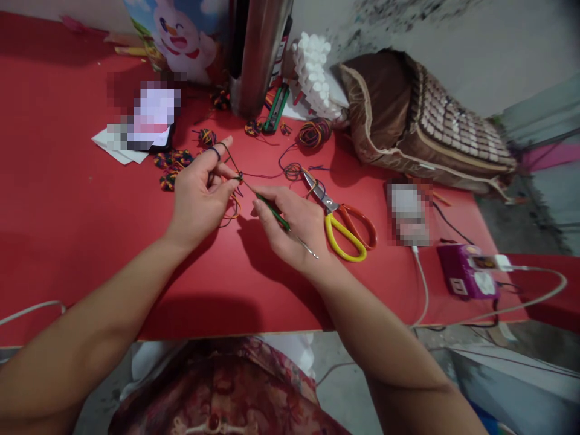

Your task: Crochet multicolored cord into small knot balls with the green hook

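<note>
Right hand [294, 223] — scissors [332, 206] just beside

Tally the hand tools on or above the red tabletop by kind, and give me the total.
Slim metal hook with a green grip, in the right hand: 1
Metal scissors with one yellow and one orange handle: 1
Green-and-black plastic utility knife: 1
Total: 3

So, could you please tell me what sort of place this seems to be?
Probably a handcraft spot, perhaps in a home or small workshop: a ball of multicoloured yarn and scissors lie out, and the right hand holds a green-handled hook.
</note>
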`<state>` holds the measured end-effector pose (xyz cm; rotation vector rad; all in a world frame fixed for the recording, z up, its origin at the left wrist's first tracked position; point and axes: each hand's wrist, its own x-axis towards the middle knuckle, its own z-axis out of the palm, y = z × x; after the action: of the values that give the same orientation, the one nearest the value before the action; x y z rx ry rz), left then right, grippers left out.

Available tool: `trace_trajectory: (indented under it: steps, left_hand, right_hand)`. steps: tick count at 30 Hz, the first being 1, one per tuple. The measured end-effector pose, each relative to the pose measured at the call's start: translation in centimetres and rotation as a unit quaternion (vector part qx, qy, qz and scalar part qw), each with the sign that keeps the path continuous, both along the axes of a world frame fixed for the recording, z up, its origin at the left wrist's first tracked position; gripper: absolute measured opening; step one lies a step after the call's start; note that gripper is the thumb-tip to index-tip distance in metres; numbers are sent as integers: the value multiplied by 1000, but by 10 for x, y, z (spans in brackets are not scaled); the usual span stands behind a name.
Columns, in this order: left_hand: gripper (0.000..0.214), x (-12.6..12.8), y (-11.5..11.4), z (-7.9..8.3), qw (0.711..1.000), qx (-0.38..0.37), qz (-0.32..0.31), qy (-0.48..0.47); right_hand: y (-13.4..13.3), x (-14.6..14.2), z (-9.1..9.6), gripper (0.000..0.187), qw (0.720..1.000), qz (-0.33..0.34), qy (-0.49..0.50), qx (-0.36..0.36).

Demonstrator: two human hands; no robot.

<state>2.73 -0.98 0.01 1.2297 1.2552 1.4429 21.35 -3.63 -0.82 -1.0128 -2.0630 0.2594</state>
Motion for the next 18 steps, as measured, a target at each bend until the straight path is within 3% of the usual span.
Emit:
trace_trajectory:
  steps: [4,7,12,18]
  left_hand:
    - [41,0,-1,-2,1000,0,-1,-26]
    - [40,1,-3,1,995,-25,0,-95]
    - [42,5,-7,17,968,-101,2,-232]
    - [38,9,-7,33,940,-195,14,-278]
  right_hand:
    - [1,-2,-2,34,999,-7,-36,33]
    - [2,-3,-3,33,995,1,-59,79]
    - [3,-3,-6,30,989,7,-88,122]
    - [6,-2,-11,31,986,25,-96,136]
